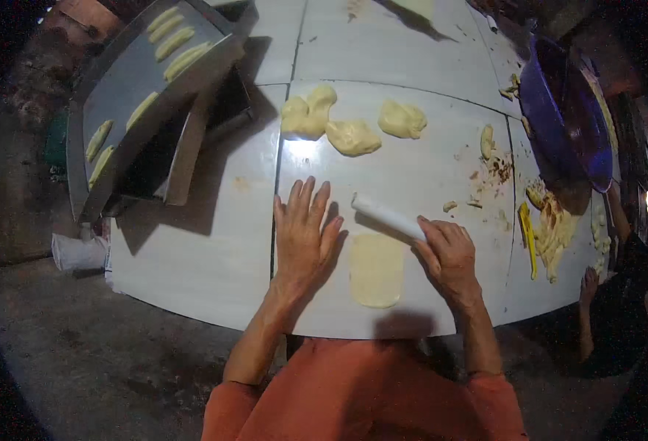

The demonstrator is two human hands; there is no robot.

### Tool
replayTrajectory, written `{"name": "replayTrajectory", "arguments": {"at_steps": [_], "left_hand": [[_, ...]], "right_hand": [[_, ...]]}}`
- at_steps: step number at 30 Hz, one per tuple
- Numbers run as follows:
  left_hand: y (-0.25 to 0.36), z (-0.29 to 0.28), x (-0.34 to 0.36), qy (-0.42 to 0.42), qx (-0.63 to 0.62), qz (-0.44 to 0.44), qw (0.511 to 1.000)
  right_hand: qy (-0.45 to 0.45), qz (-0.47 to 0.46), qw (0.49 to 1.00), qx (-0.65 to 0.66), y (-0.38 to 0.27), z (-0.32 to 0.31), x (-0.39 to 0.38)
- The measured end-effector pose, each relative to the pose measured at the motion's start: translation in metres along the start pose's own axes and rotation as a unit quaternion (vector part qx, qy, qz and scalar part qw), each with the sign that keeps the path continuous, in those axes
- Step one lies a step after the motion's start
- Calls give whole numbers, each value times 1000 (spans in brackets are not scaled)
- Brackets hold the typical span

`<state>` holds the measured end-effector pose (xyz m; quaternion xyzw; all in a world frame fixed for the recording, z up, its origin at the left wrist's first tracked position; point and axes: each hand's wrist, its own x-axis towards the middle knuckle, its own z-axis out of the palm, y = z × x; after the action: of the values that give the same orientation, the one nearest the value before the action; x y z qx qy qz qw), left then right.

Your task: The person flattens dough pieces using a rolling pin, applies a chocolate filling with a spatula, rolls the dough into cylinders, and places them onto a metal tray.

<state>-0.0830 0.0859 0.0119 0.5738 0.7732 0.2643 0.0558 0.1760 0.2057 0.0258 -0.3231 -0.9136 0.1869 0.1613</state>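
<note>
A white rolling pin (386, 216) is gripped at its right end by my right hand (450, 253), its other end pointing to the far left. Just in front of me lies a flat, rounded rectangle of pale yellow dough (377, 270), partly below the pin. My left hand (303, 231) rests palm down on the white tiled table, fingers stretched out, left of the flat dough and holding nothing. Beyond both hands sit lumps of yellow dough: a large one (309, 112) at left, a middle one (353, 137), and another (402, 119) to the right.
At the far left, a metal tray (122, 88) with several shaped dough pieces stands raised above the table (199, 272). On the right are a purple basin (559, 110), a yellow tool (527, 239) and a smeared filling-like mass (554, 235). Another person's hand (589, 285) touches the right edge.
</note>
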Motion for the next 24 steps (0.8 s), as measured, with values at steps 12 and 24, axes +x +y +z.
{"name": "replayTrajectory", "arguments": {"at_steps": [12,24], "left_hand": [[-60,-6,87,127,-102,-39,986],[-40,13,135,4,-19,115,993]], "right_hand": [[63,24,997,37,-21,18,118],[-62,-104,992,-43,-1,32,200]]}}
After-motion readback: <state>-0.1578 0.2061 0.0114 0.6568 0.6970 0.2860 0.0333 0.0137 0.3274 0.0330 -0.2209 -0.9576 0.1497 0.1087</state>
